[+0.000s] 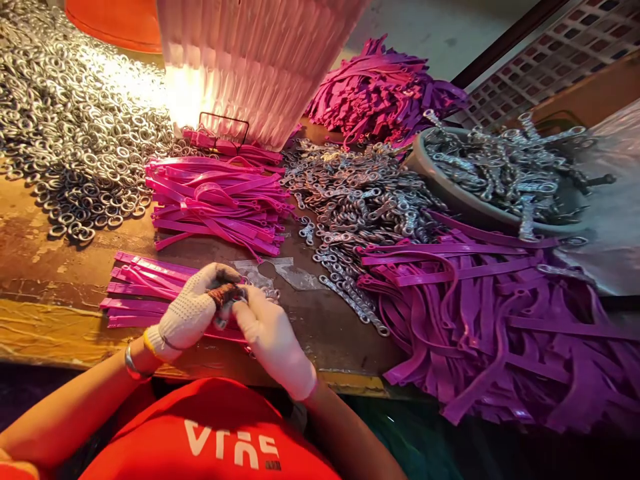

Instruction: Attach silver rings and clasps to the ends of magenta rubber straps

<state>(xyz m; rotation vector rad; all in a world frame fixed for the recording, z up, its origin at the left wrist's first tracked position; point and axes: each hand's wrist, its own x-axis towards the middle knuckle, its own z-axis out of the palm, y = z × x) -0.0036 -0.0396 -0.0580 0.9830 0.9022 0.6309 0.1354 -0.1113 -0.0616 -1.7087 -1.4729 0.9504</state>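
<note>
My left hand (pixel 187 312), in a dotted white knit glove, and my right hand (pixel 273 337), in a plain white glove, meet over the table near its front edge. Fingers on both are bent and pressed together. Between them shows a dark brown, ribbed wrapping (pixel 224 295), maybe around a left finger; a small metallic bit beside it is too hidden to name. Under and left of my hands lie bright pink straps (pixel 135 290) in a row. Behind these is a thicker stack of pink straps (pixel 215 200). A scrap of clear plastic (pixel 300 275) lies just beyond my right hand.
Metal rings (pixel 85 140) are heaped at left. Twisted metal links (pixel 360 193) pile up mid-table, with more in a grey bowl (pixel 423 163). Purple straps (pixel 475 320) spill over the front edge at right; another strap heap (pixel 380 93) sits behind. A ribbed translucent sheet (pixel 250 67) stands at the back.
</note>
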